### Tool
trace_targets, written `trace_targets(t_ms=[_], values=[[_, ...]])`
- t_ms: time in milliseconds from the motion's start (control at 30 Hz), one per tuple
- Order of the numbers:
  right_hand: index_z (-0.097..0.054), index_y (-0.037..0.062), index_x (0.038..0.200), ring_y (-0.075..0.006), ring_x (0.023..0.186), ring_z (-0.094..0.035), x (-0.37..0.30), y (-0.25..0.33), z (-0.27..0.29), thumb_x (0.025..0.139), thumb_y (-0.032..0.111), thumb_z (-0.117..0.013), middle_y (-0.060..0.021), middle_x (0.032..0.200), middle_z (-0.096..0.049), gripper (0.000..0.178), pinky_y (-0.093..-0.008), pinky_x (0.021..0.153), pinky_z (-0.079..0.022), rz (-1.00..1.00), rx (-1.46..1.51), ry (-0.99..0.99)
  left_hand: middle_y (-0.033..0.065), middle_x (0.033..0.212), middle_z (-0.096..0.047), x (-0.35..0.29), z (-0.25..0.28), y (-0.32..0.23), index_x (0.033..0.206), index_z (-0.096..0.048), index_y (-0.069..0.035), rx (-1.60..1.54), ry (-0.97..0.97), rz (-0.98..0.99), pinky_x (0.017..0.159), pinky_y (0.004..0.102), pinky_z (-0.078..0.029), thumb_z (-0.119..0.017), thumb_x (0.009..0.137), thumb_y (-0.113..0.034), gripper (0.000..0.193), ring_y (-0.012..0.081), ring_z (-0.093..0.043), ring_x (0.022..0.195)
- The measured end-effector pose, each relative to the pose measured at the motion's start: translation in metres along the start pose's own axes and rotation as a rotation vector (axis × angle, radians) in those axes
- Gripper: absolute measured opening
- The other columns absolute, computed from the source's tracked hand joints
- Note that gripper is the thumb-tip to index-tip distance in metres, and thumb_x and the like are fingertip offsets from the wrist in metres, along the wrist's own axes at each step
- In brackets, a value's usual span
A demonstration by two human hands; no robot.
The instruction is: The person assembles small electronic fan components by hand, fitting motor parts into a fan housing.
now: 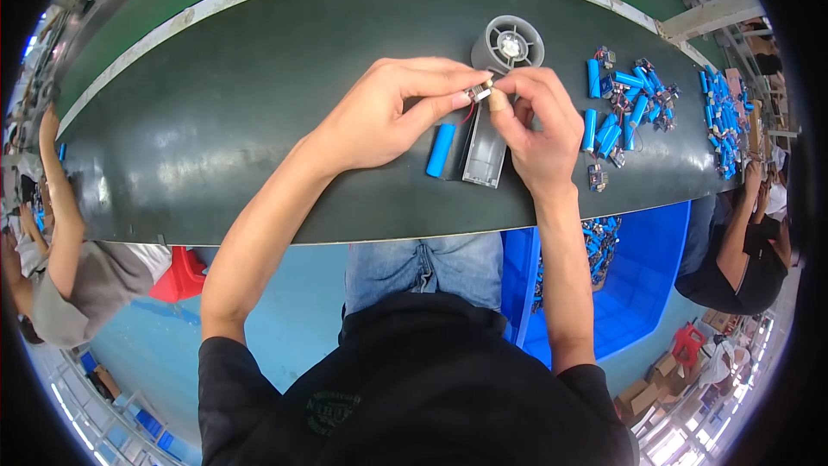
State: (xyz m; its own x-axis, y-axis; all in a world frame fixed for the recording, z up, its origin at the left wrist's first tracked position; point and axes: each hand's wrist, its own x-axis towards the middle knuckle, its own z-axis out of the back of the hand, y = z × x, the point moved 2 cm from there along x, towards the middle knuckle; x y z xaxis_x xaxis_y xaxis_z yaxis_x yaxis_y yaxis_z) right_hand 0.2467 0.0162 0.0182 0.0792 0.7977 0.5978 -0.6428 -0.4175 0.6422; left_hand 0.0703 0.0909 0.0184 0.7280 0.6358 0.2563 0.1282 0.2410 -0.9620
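My left hand [379, 112] pinches a small circuit board [478, 94] between thumb and fingers, just over the table. At the board's other end, my right hand [545, 125] is closed, its fingertips on the board. A pale yellowish cover wraps one right fingertip. From the board a thin red wire runs down toward a blue cylindrical battery [441, 150], which lies on the table below my left hand. Beside it lies a grey handheld fan housing [485, 155], its hollow handle toward me. The round fan head [511, 43] points away, partly behind my fingers.
Blue batteries with small boards [630, 103] lie loose right of my hands on the dark green table [259, 95]. Another pile [724, 121] is farther right. Under the table edge stands a blue bin [642, 293] holding more. Other people sit at both sides; a red stool [179, 276] is left.
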Motion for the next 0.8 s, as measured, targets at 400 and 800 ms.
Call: trace_targets(t_ms=[400,800], values=[[-0.063,0.0024,0.112,-0.0020,0.058,-0.047,-0.009,0.022,0.004,0.083,0.009,-0.078,-0.0020,0.091,-0.060,0.034,-0.0172,0.049,-0.037,-0.322,-0.110,-0.194,0.0129,0.119,-0.068,0.004,0.009,0.013,0.127,-0.063,0.001,-0.340,-0.026,0.174,0.096,0.0319,-0.051,-0.059,0.096,-0.006,0.032,0.0187,-0.063,0.109],[-0.068,-0.0059,0.101,-0.0052,0.075,-0.059,0.046,0.010,-0.018,0.094,0.022,-0.066,-0.0023,0.081,-0.069,0.029,-0.0234,0.066,-0.046,-0.615,0.099,0.097,0.0121,0.114,-0.068,0.042,0.054,-0.001,0.127,-0.059,0.001,-0.366,-0.267,0.205,0.087,0.0324,-0.053,-0.048,0.104,-0.020,0.034,0.0187,-0.067,0.097]])
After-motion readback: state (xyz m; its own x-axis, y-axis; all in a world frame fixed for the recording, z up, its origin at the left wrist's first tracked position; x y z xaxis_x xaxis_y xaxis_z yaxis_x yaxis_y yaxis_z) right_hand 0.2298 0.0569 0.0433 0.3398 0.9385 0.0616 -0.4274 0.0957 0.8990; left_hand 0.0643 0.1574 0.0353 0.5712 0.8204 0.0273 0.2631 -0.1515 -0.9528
